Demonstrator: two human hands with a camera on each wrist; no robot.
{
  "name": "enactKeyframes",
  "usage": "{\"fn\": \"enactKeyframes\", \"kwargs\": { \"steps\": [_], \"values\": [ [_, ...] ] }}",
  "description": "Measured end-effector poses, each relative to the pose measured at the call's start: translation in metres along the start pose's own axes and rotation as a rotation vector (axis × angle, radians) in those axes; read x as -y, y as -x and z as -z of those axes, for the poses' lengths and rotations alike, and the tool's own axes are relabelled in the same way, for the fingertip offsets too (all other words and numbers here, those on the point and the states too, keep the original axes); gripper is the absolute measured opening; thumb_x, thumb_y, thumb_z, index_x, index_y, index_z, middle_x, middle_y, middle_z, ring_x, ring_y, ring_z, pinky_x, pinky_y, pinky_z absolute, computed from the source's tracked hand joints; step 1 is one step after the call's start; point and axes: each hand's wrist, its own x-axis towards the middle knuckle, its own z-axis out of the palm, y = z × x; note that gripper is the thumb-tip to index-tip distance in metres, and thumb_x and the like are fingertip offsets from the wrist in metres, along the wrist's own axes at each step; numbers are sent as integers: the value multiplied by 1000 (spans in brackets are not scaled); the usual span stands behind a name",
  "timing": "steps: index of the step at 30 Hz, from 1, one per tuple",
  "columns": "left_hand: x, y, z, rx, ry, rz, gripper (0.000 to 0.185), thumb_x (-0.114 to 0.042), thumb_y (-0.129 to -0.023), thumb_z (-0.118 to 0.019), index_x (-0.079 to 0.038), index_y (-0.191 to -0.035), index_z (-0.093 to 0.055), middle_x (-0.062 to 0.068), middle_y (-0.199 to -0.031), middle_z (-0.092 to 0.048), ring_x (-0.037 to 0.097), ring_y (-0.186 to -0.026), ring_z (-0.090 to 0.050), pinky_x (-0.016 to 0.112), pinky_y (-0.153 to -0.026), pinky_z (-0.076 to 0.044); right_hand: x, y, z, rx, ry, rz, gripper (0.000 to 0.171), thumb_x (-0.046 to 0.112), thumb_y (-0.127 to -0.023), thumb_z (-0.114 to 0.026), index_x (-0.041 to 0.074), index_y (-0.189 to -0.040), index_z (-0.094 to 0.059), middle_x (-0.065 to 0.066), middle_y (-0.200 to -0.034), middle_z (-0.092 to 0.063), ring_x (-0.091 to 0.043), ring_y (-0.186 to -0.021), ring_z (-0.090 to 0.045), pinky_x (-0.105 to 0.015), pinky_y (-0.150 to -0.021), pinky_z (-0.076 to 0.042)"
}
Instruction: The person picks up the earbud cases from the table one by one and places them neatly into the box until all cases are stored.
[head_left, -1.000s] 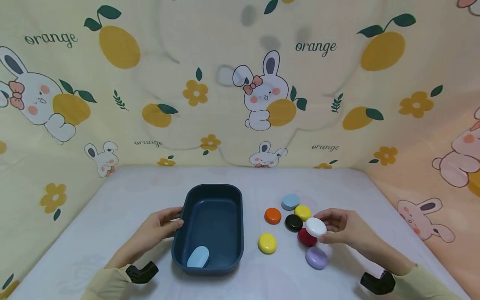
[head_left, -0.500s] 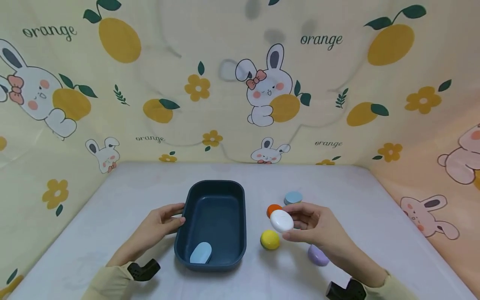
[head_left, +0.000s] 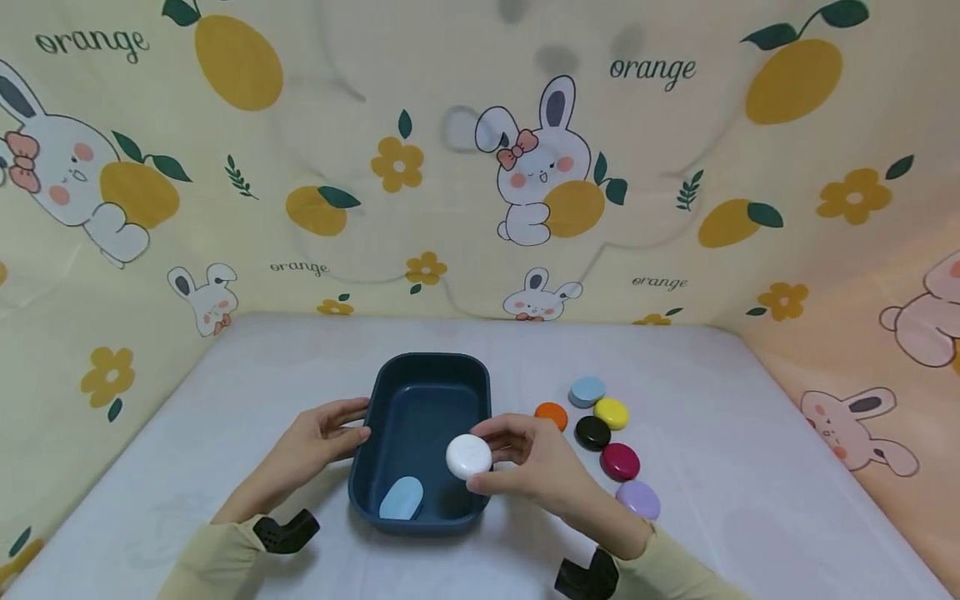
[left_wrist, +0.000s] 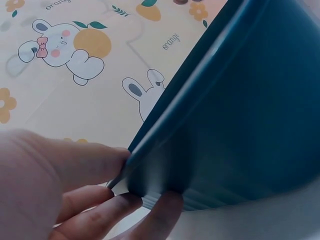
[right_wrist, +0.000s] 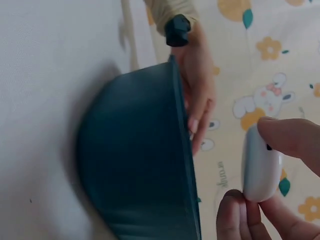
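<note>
Over the bin [head_left: 390, 392] now — the right hand [head_left: 528, 462] is carrying the white disc [head_left: 468, 456], which a second ago was back over the pile on the right and half a second ago was passing the orange one [head_left: 551, 413]. So the disc is no longer with the others; it's hanging above the bin's right half, pinched between thumb and fingertips and not yet let go. Looks to me like the carry is basically done and only the drop is left. A pale blue piece [head_left: 401, 498] is already lying in the bin's near corner. The right wrist is angling in from the lower right, fingers [right_wrist: 290, 137] curled round the disc's edge. The left hand [head_left: 318, 437] isn't budging — it's gripping the bin's left rim, thumb on top, fingers [left_wrist: 160, 220] under the wall.
</note>
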Motion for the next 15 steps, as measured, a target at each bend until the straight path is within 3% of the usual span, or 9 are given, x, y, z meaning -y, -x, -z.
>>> {"fn": "enactKeyframes", "kwargs": {
  "steps": [5,15],
  "values": [
    [-3,2,1,-5,5,11,58,-21,-95,-68,-4,-145,-44,19,-145,-46,32,-117,-60,40,-89,-56,-4,-4,-13,36,95,54,44,14,-71,-90,10,-110,-69,-1,-106,-68,-23,-91,-64,-42,-90,-55],
    [-3,0,-1,-10,19,32,57,-21,-95,-69,-5,-145,-45,19,-145,-47,32,-116,-60,40,-88,-56,-11,-10,-19,82,175,113,44,11,-69,-91,13,-108,-71,5,-104,-67,-19,-89,-64,-40,-86,-57]
  ]
}}
